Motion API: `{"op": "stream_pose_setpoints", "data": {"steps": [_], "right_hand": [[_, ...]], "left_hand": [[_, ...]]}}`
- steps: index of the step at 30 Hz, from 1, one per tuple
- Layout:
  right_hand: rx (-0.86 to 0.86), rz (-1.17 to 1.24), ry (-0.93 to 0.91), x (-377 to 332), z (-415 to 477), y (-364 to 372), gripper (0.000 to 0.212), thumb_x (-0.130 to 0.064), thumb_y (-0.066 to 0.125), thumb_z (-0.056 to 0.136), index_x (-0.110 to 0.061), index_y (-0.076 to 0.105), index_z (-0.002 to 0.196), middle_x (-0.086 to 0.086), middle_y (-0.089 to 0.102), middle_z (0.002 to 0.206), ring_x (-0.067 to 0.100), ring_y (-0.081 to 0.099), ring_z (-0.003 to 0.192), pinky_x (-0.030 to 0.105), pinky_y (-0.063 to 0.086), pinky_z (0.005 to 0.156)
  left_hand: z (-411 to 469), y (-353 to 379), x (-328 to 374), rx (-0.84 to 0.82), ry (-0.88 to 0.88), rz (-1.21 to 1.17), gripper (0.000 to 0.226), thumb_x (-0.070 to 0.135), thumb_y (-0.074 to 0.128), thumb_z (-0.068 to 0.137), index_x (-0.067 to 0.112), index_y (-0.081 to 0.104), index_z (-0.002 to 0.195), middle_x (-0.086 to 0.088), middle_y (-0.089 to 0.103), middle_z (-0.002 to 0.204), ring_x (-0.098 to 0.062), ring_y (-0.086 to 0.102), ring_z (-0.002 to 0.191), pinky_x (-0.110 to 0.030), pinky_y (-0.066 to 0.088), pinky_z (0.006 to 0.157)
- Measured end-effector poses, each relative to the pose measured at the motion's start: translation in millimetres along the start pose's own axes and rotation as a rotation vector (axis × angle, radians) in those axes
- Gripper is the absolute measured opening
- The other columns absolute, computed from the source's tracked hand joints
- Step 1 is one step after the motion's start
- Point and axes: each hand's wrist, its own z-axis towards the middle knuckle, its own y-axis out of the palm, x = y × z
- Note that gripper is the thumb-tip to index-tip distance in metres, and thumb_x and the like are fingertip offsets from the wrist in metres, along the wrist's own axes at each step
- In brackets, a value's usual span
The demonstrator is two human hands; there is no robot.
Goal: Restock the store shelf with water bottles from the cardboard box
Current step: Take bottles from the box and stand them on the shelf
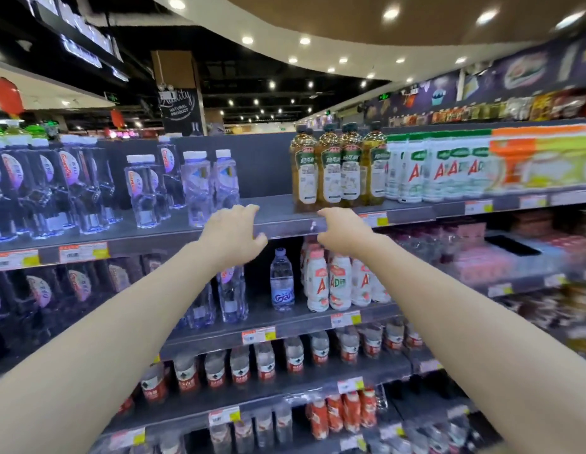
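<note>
Water bottles of clear plastic w/ white caps (pixel 211 186) stand on the top grey metal shelf (pixel 285 209), 2 of them side by side, just left of the hands. More clear bottles w/ purple & orange labels (pixel 72 188) fill the left part of the same shelf.

Left hand (pixel 234 229) is up at the front edge of that shelf. Its fingers are bent & a bit spread, thumb lower down by the edge. It holds nothing. Can't tell if the fingertips touch the shelf. Right hand (pixel 339 226) is near it, also at the front edge, fingers loosely bent forward. Nothing in it either.

Just behind the right hand stand 4 tall amber bottles w/ green labels (pixel 337 168). Next to them, on the right, are white bottles w/ a red letter A (pixel 442 168).

On the 2nd shelf down, below the hands, is a small clear bottle w/ a blue label (pixel 281 280). White bottles w/ pink tops (pixel 334 283) are just right of it. Lower shelves hold rows of small bottles w/ red labels (pixel 239 365). White & orange price tags (pixel 83 252) sit on the shelf fronts. Things far to the right are too blurry to tell.
</note>
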Motion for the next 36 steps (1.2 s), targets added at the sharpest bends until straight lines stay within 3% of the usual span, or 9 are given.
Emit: {"op": "stream_pose_setpoints", "data": {"steps": [3,7,11,14,16,18,24,30,36], "right_hand": [[-0.031,-0.042,0.051,56.4,-60.2,-17.2,0.048,-0.020,0.056,0.094,-0.013,0.052,0.142,0.009,0.065,0.123,0.031,0.065,0.104,0.044,0.060,0.083],[-0.034,-0.065,0.119,132.6,-138.7,-35.3,0.049,-0.019,0.057,0.094,-0.014,0.053,0.142,0.009,0.061,0.140,0.031,0.062,0.119,0.043,0.055,0.091],[-0.101,-0.097,0.207,201.5,-205.7,-48.3,0.057,-0.019,0.054,0.099,-0.015,0.041,0.155,0.009,0.052,0.151,0.031,0.065,0.110,0.040,0.053,0.076],[-0.138,-0.114,0.283,251.8,-243.8,-52.8,0.059,-0.022,0.055,0.102,-0.015,0.036,0.157,0.009,0.047,0.154,0.031,0.061,0.120,0.041,0.057,0.085],[-0.155,-0.103,0.335,282.0,-265.3,-53.7,0.059,-0.022,0.054,0.103,-0.015,0.035,0.158,0.009,0.051,0.151,0.028,0.064,0.109,0.041,0.059,0.080],[-0.165,-0.107,0.377,310.6,-282.6,-52.1,0.059,-0.022,0.053,0.103,-0.015,0.034,0.159,0.009,0.052,0.149,0.024,0.063,0.092,0.036,0.055,0.065],[-0.248,-0.141,0.463,398.7,-295.9,-20.9,0.054,-0.022,0.051,0.104,-0.014,0.038,0.156,0.010,0.053,0.146,0.023,0.060,0.085,0.032,0.044,0.053],[-0.364,-0.159,0.524,497.6,-278.3,27.6,0.050,-0.019,0.051,0.101,-0.013,0.044,0.150,0.009,0.059,0.135,0.027,0.065,0.099,0.038,0.053,0.061],[-0.513,-0.158,0.630,592.7,-254.3,65.4,0.053,-0.022,0.057,0.098,-0.010,0.043,0.148,0.009,0.059,0.129,0.028,0.059,0.109,0.043,0.055,0.084]], "left_hand": [[-24.0,10.4,68.3,-0.025,0.046,-0.026,0.067,0.045,0.054,0.098,0.014,0.038,0.155,-0.017,0.055,0.145,-0.040,0.055,0.128,-0.045,0.045,0.104],[-53.8,33.0,160.8,-0.083,0.123,-0.051,0.064,0.045,0.055,0.096,0.012,0.043,0.150,-0.018,0.058,0.140,-0.041,0.058,0.123,-0.045,0.049,0.100],[-71.2,53.1,239.8,-0.164,0.179,-0.030,0.056,0.045,0.053,0.098,0.008,0.048,0.140,-0.018,0.061,0.127,-0.040,0.061,0.112,-0.041,0.049,0.088],[-80.4,68.5,291.3,-0.190,0.219,-0.056,0.052,0.045,0.053,0.098,0.007,0.050,0.133,-0.019,0.063,0.122,-0.041,0.062,0.108,-0.043,0.051,0.083],[-84.2,83.2,320.9,-0.227,0.250,-0.077,0.053,0.045,0.052,0.099,0.007,0.048,0.137,-0.018,0.062,0.123,-0.039,0.062,0.106,-0.041,0.051,0.079],[-84.7,100.4,349.4,-0.273,0.283,-0.081,0.061,0.048,0.050,0.100,0.009,0.043,0.146,-0.016,0.061,0.127,-0.037,0.062,0.108,-0.042,0.054,0.083],[-70.9,178.5,430.9,-0.352,0.396,-0.088,0.058,0.047,0.048,0.101,0.011,0.043,0.147,-0.016,0.058,0.131,-0.038,0.059,0.112,-0.044,0.051,0.090],[-37.2,283.0,503.6,-0.462,0.427,-0.119,0.058,0.046,0.048,0.098,0.010,0.045,0.143,-0.019,0.059,0.131,-0.041,0.059,0.116,-0.044,0.049,0.091],[0.7,369.9,574.0,-0.657,0.448,-0.143,0.059,0.046,0.049,0.099,0.010,0.043,0.144,-0.020,0.057,0.131,-0.041,0.057,0.117,-0.046,0.048,0.091]]}}
